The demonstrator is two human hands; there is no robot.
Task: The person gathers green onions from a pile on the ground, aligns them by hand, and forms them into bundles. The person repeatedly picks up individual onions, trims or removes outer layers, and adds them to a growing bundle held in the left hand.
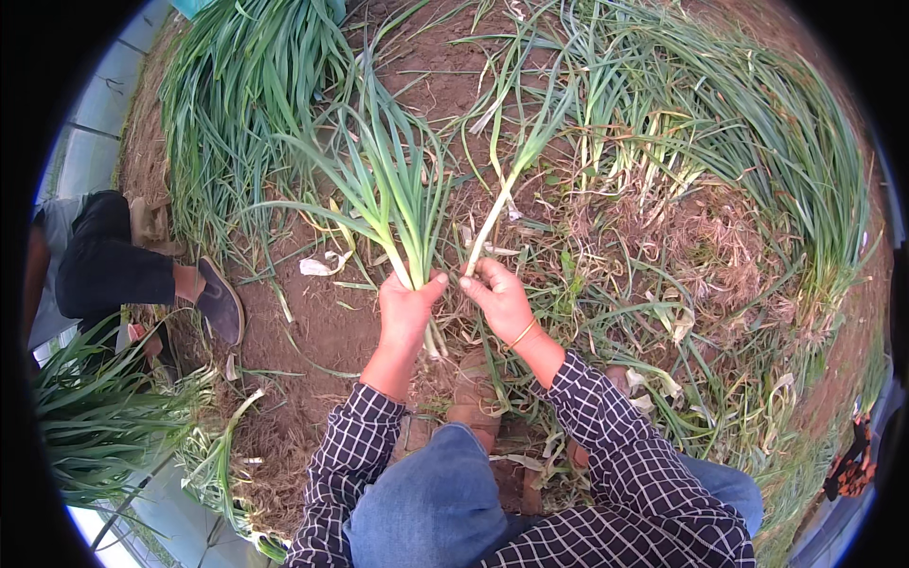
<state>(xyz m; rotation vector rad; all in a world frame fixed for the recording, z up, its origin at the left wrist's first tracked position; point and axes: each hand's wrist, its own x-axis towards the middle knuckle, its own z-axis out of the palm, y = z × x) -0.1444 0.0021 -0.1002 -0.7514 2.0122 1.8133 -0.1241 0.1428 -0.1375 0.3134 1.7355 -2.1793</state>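
My left hand (408, 309) is closed around a small bunch of green onion-like plants (390, 192), their green leaves fanned out above it and white root ends showing below. Close to its right, my right hand (501, 298) pinches the lower end of a single stalk (497, 209) between thumb and fingers. That stalk has a pale stem and green leaves and leans up to the right. The two hands are near each other, level in front of my knees.
Leafy plants lie piled at the upper left (256, 92) and in a rooted heap at the right (753, 128). Another leafy pile (99, 419) is at the lower left. A co-worker's shoe (221, 302) rests on the soil at the left. Peeled leaves (682, 323) litter the ground.
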